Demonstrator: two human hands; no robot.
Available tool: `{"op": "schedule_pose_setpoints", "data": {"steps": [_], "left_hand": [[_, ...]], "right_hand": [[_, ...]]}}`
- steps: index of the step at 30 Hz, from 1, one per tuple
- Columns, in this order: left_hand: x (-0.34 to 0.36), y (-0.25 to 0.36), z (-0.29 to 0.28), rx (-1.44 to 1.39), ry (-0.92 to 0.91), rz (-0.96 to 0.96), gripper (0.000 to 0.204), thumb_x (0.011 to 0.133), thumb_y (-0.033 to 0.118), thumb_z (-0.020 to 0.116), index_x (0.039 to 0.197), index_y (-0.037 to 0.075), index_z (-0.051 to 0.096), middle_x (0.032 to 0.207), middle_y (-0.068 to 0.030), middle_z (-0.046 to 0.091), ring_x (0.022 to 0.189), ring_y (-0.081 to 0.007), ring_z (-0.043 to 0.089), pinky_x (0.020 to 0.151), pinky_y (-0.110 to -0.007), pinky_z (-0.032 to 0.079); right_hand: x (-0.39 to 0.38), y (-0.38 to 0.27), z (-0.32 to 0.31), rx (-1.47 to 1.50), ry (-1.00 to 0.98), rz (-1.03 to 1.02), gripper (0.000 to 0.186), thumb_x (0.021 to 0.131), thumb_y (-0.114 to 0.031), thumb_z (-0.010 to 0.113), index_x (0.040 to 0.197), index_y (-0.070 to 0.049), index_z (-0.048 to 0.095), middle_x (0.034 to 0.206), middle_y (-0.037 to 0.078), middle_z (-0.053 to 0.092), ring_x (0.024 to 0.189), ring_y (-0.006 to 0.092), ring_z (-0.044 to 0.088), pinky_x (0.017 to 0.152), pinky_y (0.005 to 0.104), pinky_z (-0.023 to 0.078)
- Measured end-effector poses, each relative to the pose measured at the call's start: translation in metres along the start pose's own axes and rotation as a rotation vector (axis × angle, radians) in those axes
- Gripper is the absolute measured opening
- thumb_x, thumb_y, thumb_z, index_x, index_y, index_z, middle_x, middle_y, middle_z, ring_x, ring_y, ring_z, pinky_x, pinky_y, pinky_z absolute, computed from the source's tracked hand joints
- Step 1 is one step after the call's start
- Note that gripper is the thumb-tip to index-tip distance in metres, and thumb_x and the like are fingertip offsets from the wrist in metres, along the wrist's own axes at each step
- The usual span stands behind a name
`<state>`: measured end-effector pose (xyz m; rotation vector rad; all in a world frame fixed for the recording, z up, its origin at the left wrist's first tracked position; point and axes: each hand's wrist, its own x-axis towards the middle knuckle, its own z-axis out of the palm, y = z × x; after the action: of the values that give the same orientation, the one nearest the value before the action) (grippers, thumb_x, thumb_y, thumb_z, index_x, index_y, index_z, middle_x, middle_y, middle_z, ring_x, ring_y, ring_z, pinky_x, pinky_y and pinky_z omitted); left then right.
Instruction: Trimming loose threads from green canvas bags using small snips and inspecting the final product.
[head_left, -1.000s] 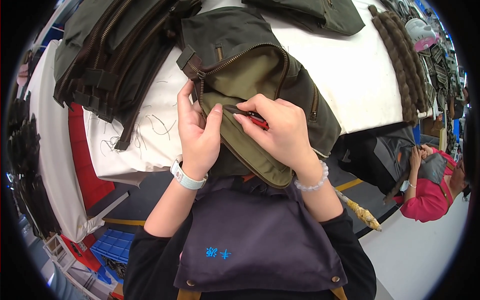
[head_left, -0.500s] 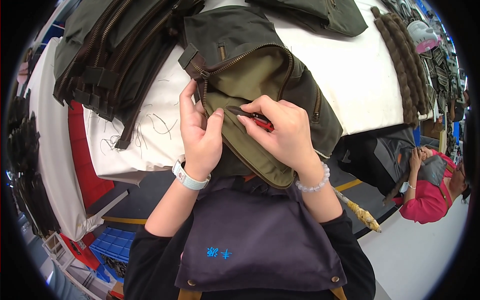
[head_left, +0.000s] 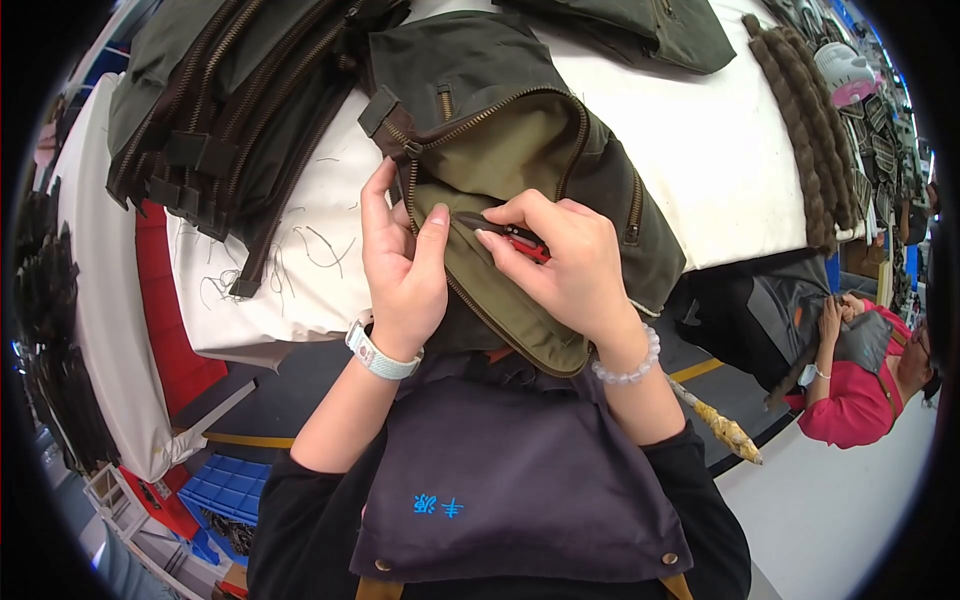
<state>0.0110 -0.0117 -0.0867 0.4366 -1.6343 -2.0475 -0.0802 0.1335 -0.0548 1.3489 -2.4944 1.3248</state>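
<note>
A dark green bag (head_left: 460, 65) lies on the white-covered table with its brass zipper undone, and its olive lining (head_left: 505, 150) shows. My left hand (head_left: 405, 255) grips the zipped edge on the left, thumb on the lining and fingers partly hidden behind the edge. Small red-and-black thread snips (head_left: 526, 244) are held in my right hand (head_left: 572, 255), pinched between thumb and fingers. Their dark tip points left over the lining, close to my left thumb. Whether the tip touches the cloth I cannot tell.
A stack of dark bags with zippers (head_left: 215, 120) lies at the left, beside loose threads (head_left: 290, 255). Another green bag (head_left: 650, 35) sits at the back. Brown fluffy strips (head_left: 800, 130) hang at the right. A co-worker in pink (head_left: 850, 410) handles dark cloth there. A blue crate (head_left: 230, 490) stands lower left.
My left thumb has shifted up slightly along the lining. The snips and my right hand have barely moved.
</note>
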Motion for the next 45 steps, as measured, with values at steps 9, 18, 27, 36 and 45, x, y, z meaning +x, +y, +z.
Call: {"op": "schedule_pose_setpoints", "data": {"steps": [9,18,27,36,45], "left_hand": [[0.000,0.000,0.001,0.015,-0.018,0.022,0.060,0.100,-0.005,0.052,0.152,-0.004,0.022,0.135,-0.0208,0.057,0.120,-0.0183,0.058,0.103,-0.030,0.045],[-0.001,0.000,0.002,0.003,-0.008,0.025,0.059,0.101,-0.004,0.053,0.152,-0.004,0.023,0.131,-0.0197,0.060,0.116,-0.0168,0.060,0.100,-0.029,0.046],[0.000,0.000,0.003,0.027,0.009,0.024,0.060,0.101,-0.003,0.055,0.151,-0.004,0.024,0.128,-0.0192,0.061,0.114,-0.0159,0.061,0.098,-0.028,0.047],[0.000,0.002,0.004,0.081,0.009,0.039,0.061,0.099,-0.003,0.059,0.150,-0.005,0.025,0.125,-0.0176,0.064,0.112,-0.0162,0.063,0.095,-0.027,0.049],[-0.001,-0.002,0.002,0.025,-0.003,0.034,0.054,0.103,-0.002,0.050,0.151,-0.005,0.025,0.140,-0.0198,0.053,0.126,-0.0190,0.055,0.107,-0.031,0.041]], "right_hand": [[0.001,-0.002,0.002,-0.032,0.006,0.017,0.019,0.080,-0.011,0.082,0.090,-0.004,0.067,0.079,0.006,0.071,0.061,0.0225,0.065,0.059,0.0318,0.049],[-0.001,0.000,0.000,0.020,0.034,0.015,0.019,0.080,-0.010,0.081,0.089,-0.003,0.066,0.078,0.006,0.071,0.061,0.0224,0.064,0.059,0.0315,0.050],[0.000,0.000,0.002,-0.037,0.004,0.016,0.020,0.080,-0.012,0.082,0.089,-0.005,0.065,0.076,0.005,0.070,0.058,0.0209,0.063,0.058,0.0306,0.047],[0.003,-0.001,0.000,-0.054,-0.028,0.023,0.018,0.082,-0.014,0.081,0.089,-0.006,0.066,0.076,0.004,0.071,0.060,0.0227,0.065,0.058,0.0312,0.048],[-0.003,0.006,0.000,0.173,0.002,0.145,0.018,0.082,-0.010,0.081,0.091,-0.003,0.067,0.076,0.008,0.070,0.062,0.0204,0.066,0.060,0.0291,0.050]]}}
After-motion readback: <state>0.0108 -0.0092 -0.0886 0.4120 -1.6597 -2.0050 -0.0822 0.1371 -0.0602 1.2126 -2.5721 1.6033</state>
